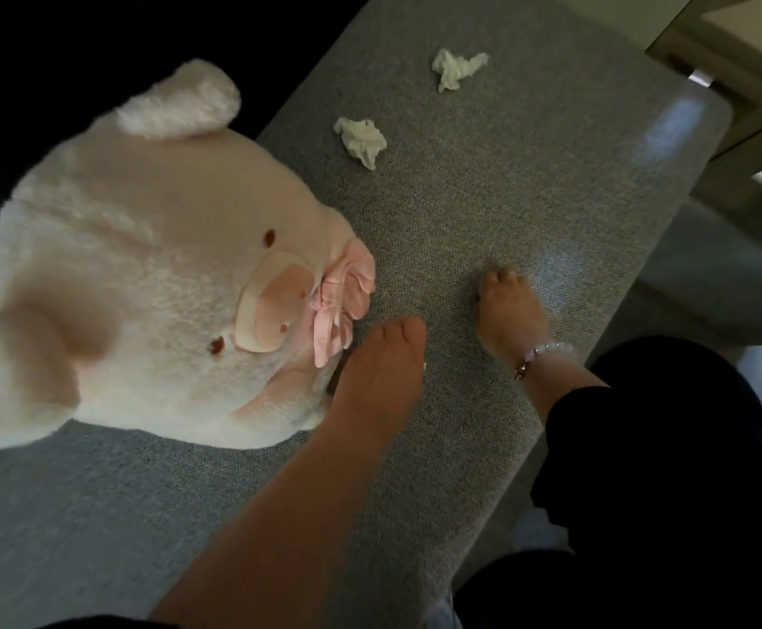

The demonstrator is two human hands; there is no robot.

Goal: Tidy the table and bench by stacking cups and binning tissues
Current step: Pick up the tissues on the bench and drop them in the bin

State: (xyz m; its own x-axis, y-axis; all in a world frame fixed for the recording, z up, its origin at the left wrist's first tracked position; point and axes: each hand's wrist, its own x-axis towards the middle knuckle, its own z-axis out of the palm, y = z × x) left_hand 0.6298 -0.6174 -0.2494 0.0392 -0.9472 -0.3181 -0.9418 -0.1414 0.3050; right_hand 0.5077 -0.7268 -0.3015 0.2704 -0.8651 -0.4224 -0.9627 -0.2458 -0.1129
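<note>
Head | left grip by plush pig; right grip over bench; holds unclear | near tissue, far tissue apart

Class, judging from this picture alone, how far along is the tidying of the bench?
Done: nothing visible; no cups or bin show. In hand: left hand and right hand are low at the bench, no tissue seen in either. Left: the near tissue and far tissue lie crumpled on it, unbinned.
</note>
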